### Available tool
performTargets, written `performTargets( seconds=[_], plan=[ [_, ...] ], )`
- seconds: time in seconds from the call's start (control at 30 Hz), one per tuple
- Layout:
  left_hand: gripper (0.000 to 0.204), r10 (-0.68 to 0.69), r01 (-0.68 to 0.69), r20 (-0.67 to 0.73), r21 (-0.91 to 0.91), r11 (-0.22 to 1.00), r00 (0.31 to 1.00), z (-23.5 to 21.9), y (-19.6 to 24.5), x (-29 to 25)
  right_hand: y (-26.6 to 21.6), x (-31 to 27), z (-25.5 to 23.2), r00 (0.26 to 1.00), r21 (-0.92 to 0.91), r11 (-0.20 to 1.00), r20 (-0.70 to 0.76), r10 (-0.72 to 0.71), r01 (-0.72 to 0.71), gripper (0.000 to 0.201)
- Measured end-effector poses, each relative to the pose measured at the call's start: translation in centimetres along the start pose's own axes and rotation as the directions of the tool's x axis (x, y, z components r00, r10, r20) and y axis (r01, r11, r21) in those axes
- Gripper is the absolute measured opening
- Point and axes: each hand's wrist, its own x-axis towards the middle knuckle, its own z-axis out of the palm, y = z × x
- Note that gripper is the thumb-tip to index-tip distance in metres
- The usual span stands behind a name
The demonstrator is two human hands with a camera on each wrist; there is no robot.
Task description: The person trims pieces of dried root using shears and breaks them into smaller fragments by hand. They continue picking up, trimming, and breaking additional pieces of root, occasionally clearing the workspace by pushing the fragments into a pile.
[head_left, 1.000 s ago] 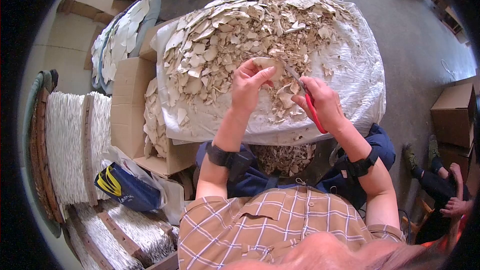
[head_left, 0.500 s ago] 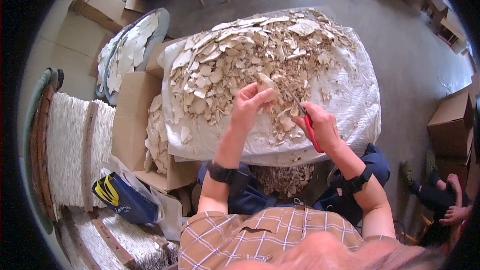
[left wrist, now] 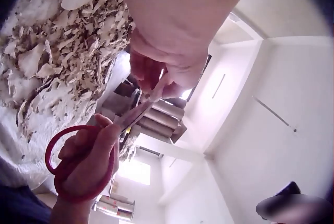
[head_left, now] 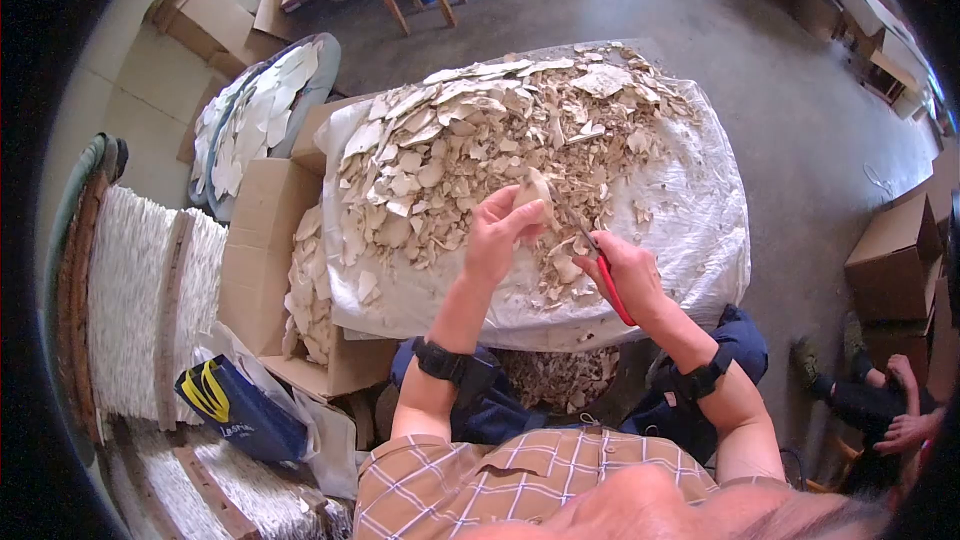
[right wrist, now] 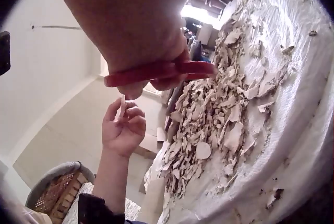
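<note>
In the head view my left hand [head_left: 497, 237] pinches a thin, pale, curved flake [head_left: 538, 190] between thumb and fingers, above a heap of similar dry pieces [head_left: 430, 155]. My right hand [head_left: 632, 278] grips red-handled scissors [head_left: 614, 294], their blades angled up toward the flake's right edge. The left wrist view has the red finger loops [left wrist: 48, 153] around the right hand's fingers and the blades reaching up to the left fingertips. Seen from the right wrist, the flake [right wrist: 122, 108] stands on edge in the left fingers, close below the scissors.
White plastic sheeting [head_left: 690, 260] covers the work surface under the heap. An open cardboard box [head_left: 262, 240] with larger flakes stands to the left, beside a blue bag [head_left: 245, 415]. Stacked white sheets [head_left: 130, 300] lie farther left. Another seated person's hands [head_left: 905, 430] show at right.
The head view has tilted upward, so the heap and both hands sit lower in it. In my left hand the flake has turned from lying flat to standing more upright. The scissors stay in my right hand.
</note>
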Motion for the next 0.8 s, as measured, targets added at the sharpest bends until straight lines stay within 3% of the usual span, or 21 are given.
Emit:
performTargets(
  seconds=[0.2,0.27,0.33,0.53,0.8],
  plan=[
    [0.024,-0.026,0.024,0.030,0.069,0.997,0.999,-1.2,1.2,-0.3,0.4,0.7,-1.0,0.997,-0.038,0.998,-0.057,0.053,-0.055,0.037],
    [0.016,-0.014,0.013,0.065,0.011,1.000,0.998,-1.4,1.4,-0.1,0.5,0.6,-1.1,0.997,-0.057,0.997,-0.061,-0.045,0.042,0.041],
    [0.015,-0.008,-0.008,0.122,0.134,0.991,0.992,-1.7,1.5,0.0,0.5,0.5,-1.1,0.996,-0.060,0.996,-0.050,-0.067,0.064,0.042],
    [0.017,-0.067,0.001,0.225,0.280,0.960,0.972,-2.6,1.6,0.1,0.1,0.5,-1.3,0.992,-0.079,0.989,0.041,-0.120,0.123,0.041],
    [0.018,-0.087,0.073,0.145,0.099,0.992,0.986,-1.6,1.3,-0.2,0.1,0.7,-1.5,0.995,-0.052,0.994,0.034,-0.095,0.096,0.035]
  ],
)
